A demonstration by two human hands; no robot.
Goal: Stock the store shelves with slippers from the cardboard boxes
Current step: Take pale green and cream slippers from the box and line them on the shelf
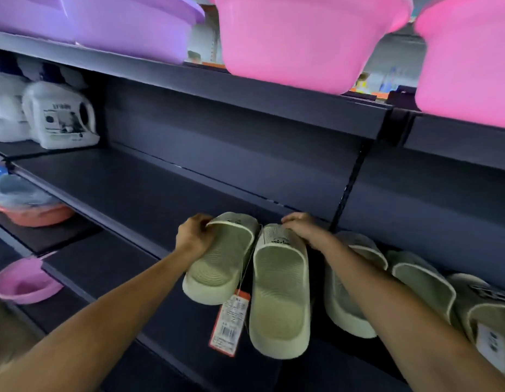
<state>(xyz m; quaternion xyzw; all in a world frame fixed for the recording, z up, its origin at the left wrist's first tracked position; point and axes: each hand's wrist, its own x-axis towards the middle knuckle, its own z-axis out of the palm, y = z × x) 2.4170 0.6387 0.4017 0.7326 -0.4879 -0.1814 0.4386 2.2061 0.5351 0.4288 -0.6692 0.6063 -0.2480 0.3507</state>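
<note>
A pair of pale green slippers lies on the dark shelf (pixel 138 190), toes toward the back. My left hand (pixel 193 236) grips the strap of the left slipper (pixel 220 264), which is tilted. My right hand (pixel 305 226) rests curled over the toe strap of the right slipper (pixel 279 298). An orange and white price tag (pixel 230 323) hangs on a string between the two. To the right, more pale green slippers (pixel 350 301) stand in a row on the same shelf, one (pixel 488 321) with a white label.
Purple (pixel 118 24) and pink basins (pixel 302 41) fill the shelf above. White jugs (pixel 56 117) stand at the left on a shelf. Below left are an orange basin (pixel 33 213) and a small pink basin (pixel 25 284). A shelf upright (pixel 350 182) stands behind my right hand.
</note>
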